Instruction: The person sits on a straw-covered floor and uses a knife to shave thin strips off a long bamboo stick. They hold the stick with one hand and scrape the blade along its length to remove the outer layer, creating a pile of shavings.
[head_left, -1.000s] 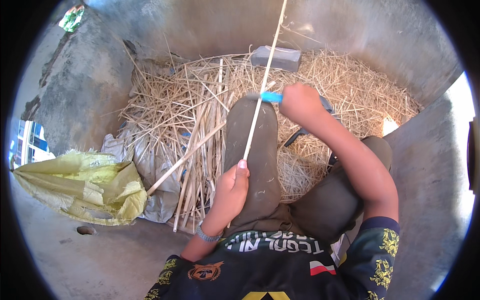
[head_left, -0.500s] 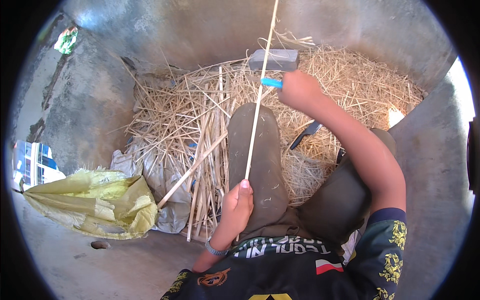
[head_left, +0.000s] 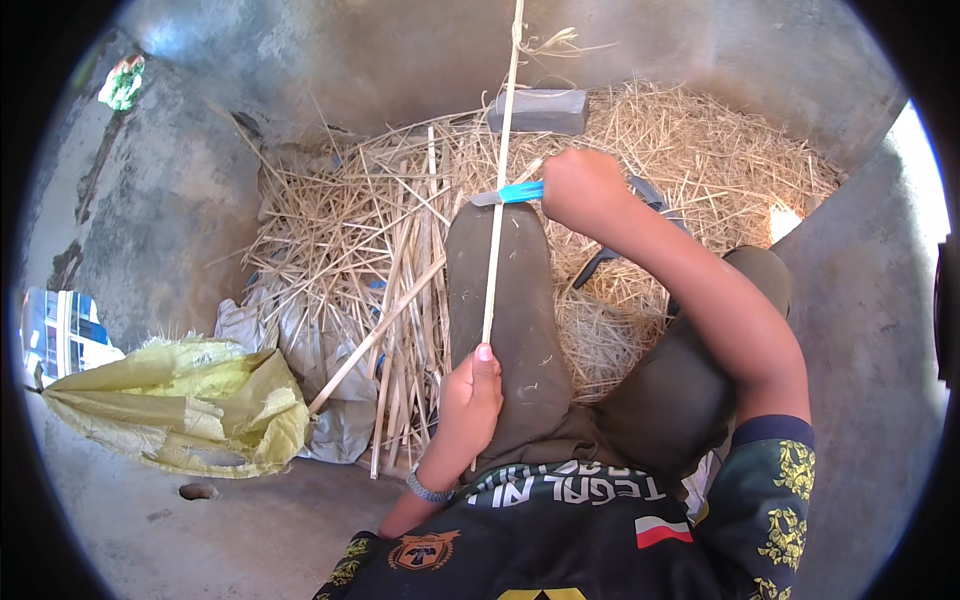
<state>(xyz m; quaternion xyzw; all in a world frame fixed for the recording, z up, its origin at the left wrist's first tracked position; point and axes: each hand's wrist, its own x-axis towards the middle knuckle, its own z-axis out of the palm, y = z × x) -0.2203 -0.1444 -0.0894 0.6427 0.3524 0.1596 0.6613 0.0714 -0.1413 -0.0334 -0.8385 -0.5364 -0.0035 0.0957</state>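
At the far left of the frame I see a crumpled yellow sack (head_left: 190, 405) on the concrete floor (head_left: 170, 200), with grey plastic sheeting (head_left: 300, 345) just beside it to the right. A green scrap (head_left: 122, 82) lies at the upper left. From there a wide bed of straw (head_left: 340, 230) spreads across the middle of the frame, with several thicker split canes (head_left: 385, 325) lying on it.

Low in the centre, my left hand (head_left: 468, 395) is closed around the lower end of a long pale cane (head_left: 497, 210), thumb on top, a band (head_left: 428, 488) on the wrist. The cane runs almost straight up the frame over my left knee (head_left: 500, 260) and out past the top edge.

At upper centre, my right hand (head_left: 578, 185) grips a knife with a blue handle (head_left: 520, 191); its blade (head_left: 484, 198) touches the cane from the right, just above the knee. A grey block (head_left: 538, 110) sits on the straw near the top, close beside the cane. Behind the right forearm a dark tool (head_left: 610, 258) lies in the straw, partly hidden, so I cannot tell what it is. The right knee (head_left: 740, 300) is bent at the right of the frame, with bright sunlit floor beyond it.
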